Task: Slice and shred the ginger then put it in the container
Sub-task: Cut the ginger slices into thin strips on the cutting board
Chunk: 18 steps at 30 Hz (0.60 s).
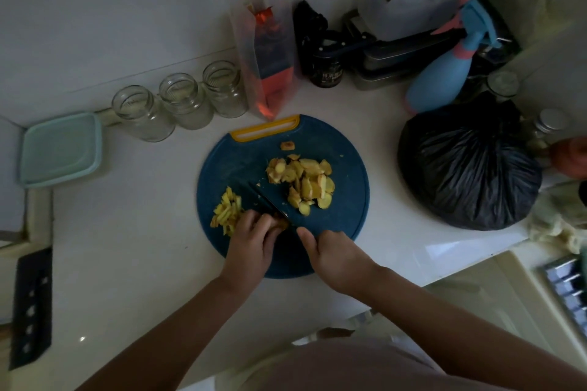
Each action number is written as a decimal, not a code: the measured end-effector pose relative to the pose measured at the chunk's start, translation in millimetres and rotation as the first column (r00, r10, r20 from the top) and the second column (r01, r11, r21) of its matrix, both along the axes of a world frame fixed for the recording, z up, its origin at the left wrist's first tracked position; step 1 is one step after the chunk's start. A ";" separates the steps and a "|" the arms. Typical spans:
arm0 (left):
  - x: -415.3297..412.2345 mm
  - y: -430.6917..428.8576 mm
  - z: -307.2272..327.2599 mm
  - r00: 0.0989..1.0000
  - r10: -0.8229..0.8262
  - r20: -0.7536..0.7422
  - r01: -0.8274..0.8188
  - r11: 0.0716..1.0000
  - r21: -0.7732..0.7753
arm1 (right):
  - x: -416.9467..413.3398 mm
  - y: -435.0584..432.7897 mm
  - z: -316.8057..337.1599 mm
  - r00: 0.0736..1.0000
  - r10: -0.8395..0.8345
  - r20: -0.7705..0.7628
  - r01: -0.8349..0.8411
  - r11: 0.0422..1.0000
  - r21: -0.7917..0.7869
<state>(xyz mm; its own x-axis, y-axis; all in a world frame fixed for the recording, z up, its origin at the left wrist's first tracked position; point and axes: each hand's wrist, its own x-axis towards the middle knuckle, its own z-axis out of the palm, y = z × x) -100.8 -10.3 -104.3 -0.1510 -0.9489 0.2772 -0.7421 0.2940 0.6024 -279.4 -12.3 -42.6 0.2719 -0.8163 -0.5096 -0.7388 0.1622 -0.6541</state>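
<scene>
- Round blue cutting board (222, 168) on the white counter, with all the ginger on it.
- Ginger slices (301, 182): big loose pile on the right half of the board, uncut into strips; one stray slice sits farther back by the yellow handle.
- Ginger shreds (227, 211): small pile at the near-left of the board, just beside the left hand.
- Left hand (251, 244): fingers curled down, pinning a small ginger piece (281, 222) against the board, right at the blade.
- Right hand (333, 254): closed round the handle of the knife (270, 203); the handle is hidden in the fist, and the dark blade angles far-left across the board between the two piles.
- Container (60, 149): mint lid on, far left on the counter, well apart from the board. No ginger can be seen in it.
- Progress, my read: slicing looks done, shredding only just begun, since most slices remain. Transfer not begun; the lid needs to come off first.
- Glass jars (185, 101) in a row behind the board, not involved.
</scene>
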 end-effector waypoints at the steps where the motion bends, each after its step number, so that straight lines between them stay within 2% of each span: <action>1: -0.6 -0.1 0.1 1.000 -0.001 -0.006 0.001 1.000 0.004 | 1.5 -2.3 1.2 1.000 0.001 0.003 -0.001 1.000 0.004; 5: -2.6 3.4 -0.8 0.999 0.009 -0.041 -0.009 1.000 0.007 | 14.5 -16.7 4.5 0.999 0.042 -0.010 -0.041 0.999 0.014; 13: -2.8 5.1 -6.2 0.998 0.024 -0.056 -0.026 0.999 -0.023 | 22.7 -17.6 -0.2 0.998 0.018 -0.058 -0.017 1.000 0.022; 18: -5.3 6.9 -7.2 0.998 0.051 -0.044 -0.054 0.997 -0.062 | 19.9 -21.5 2.1 0.999 -0.053 -0.005 0.053 0.998 0.030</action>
<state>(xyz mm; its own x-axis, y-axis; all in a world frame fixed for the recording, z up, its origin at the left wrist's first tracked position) -106.2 -3.4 -111.5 -0.0880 -0.9355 0.3421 -0.7317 0.2937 0.6151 -259.6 -33.8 -40.4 0.2263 -0.8140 -0.5349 -0.7312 0.2208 -0.6454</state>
